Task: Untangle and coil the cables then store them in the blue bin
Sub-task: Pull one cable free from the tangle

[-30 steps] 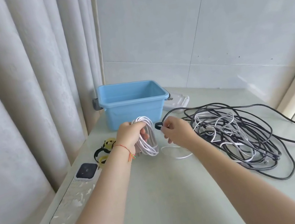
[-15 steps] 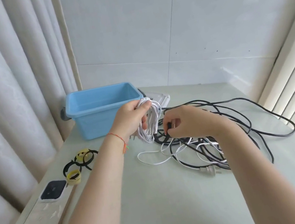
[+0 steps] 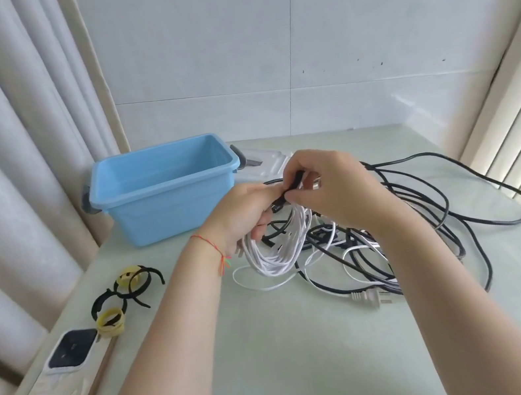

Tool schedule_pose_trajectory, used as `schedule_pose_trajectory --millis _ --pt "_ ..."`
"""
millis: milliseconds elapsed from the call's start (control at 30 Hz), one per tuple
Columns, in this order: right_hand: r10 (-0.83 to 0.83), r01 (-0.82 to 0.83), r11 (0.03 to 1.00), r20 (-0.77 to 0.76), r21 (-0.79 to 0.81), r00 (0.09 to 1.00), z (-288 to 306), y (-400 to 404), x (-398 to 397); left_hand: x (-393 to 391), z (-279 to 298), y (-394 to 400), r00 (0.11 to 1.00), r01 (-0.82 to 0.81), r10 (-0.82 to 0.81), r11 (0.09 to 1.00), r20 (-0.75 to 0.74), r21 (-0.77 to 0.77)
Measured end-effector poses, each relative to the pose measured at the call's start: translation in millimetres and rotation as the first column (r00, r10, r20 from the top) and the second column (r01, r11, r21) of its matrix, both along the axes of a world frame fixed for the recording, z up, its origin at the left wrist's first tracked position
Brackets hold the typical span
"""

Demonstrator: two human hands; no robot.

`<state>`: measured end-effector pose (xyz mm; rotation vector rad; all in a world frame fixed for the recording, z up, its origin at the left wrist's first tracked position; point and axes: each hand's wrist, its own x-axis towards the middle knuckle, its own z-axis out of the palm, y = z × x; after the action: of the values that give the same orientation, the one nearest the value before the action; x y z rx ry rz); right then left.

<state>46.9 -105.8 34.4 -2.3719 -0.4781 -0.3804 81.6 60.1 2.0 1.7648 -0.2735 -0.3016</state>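
Note:
My left hand (image 3: 244, 216) grips a coil of white cable (image 3: 278, 249) that hangs in loops just above the table. My right hand (image 3: 334, 189) pinches a black strap (image 3: 290, 188) at the top of the coil, right against my left fingers. A tail of the white cable trails on the table and ends in a white plug (image 3: 369, 298). A tangle of black cable (image 3: 430, 219) lies on the table under and to the right of my right hand. The blue bin (image 3: 164, 193) stands open and empty at the back left.
Black and yellow cable straps (image 3: 123, 296) lie at the left of the table. A small white device with a dark face (image 3: 71, 349) sits near the left edge. A white lid (image 3: 264, 165) lies behind the bin. Curtains hang at the left, blinds at the right.
Both hands have come closer together. My right hand has lifted the black strap to the top of the white coil. The view has shifted, so the bin looks nearer.

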Motion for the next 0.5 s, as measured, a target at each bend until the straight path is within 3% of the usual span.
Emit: schedule_pose_trajectory --millis 133,267,400,500 --pt "0.014 -0.014 1.000 0.033 0.013 0.999 -2 -2 2 -1 2 1 0.973 0.080 -0.101 0.991 -0.208 -0.104" --pt "0.031 -0.031 0.999 -0.012 0.041 0.999 -4 -2 3 -8 3 3 0.966 0.202 -0.208 0.978 -0.151 -0.055" --pt "0.063 -0.054 0.994 -0.098 0.097 0.993 -5 -1 2 -16 6 -3 0.976 0.218 -0.219 0.972 0.000 0.086" --pt "0.030 -0.007 0.984 -0.128 0.176 0.991 -6 -1 6 -16 4 -7 0.971 0.233 -0.236 0.967 0.022 0.100"
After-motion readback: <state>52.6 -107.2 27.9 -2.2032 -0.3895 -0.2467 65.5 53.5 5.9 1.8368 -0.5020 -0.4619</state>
